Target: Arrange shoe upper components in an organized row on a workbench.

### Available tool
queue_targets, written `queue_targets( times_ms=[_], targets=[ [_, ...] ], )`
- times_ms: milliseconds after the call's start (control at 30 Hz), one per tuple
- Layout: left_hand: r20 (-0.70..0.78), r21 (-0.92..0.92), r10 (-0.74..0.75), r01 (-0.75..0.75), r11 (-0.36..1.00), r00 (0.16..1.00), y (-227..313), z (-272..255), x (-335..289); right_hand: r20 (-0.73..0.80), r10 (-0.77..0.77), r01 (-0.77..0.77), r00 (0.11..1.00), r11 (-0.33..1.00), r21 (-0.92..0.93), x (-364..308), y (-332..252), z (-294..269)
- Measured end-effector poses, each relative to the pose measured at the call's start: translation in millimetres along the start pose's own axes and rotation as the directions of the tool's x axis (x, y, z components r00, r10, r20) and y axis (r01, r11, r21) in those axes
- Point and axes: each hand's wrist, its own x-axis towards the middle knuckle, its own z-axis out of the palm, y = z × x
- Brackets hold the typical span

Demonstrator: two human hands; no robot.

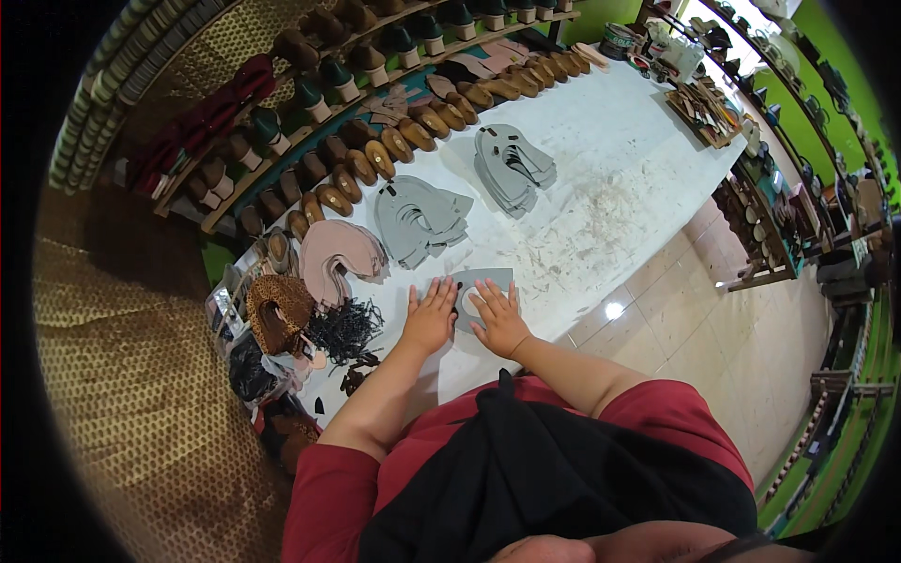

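On the white table in front of me lies a grey curved shoe-upper piece [501,275]. My right hand [502,324] rests flat on it with the fingers spread. Beside it, my left hand [430,317] is laid flat with fingers stretched out, at the piece's left edge. A small dark bit shows near the left fingertips; I cannot make out what it is. Just beyond the hands sits a stack of similar grey upper pieces [392,218], and a second grey stack [495,174] lies farther off. A pile of pink upper pieces [322,258] is to the left.
Tangled black strips [343,330] and leopard-print pieces [272,298] lie at the table's left end. Brown shoe lasts [395,144] line the far edge below shelves of shoes. Scraps [605,211] litter the table's right part; a tool tray [704,117] stands beyond.
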Motion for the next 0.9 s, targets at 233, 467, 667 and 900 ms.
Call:
queue_targets(
  times_ms=[233,467,667,900],
  targets=[
    [0.025,-0.050,-0.024,0.025,0.998,0.999,-3.3,-1.9,0.5,0.064,-0.046,0.048,0.997,0.998,-0.028,1.3,-5.5,-8.1],
    [0.028,-0.051,-0.079,0.080,0.995,0.996,-3.4,-2.2,-4.0,0.069,-0.023,0.023,0.997,1.000,0.004,2.7,-0.7,1.8],
    [0.044,-0.079,-0.135,0.138,0.987,0.990,-4.8,-3.5,-3.9,0.073,0.086,-0.089,0.994,0.995,0.050,28.5,-17.9,-8.4],
    [0.050,-0.089,-0.124,0.129,0.988,0.991,-5.0,-5.2,-2.2,-0.136,-0.054,0.063,0.989,0.996,0.062,26.2,-12.9,20.0]
  ],
)
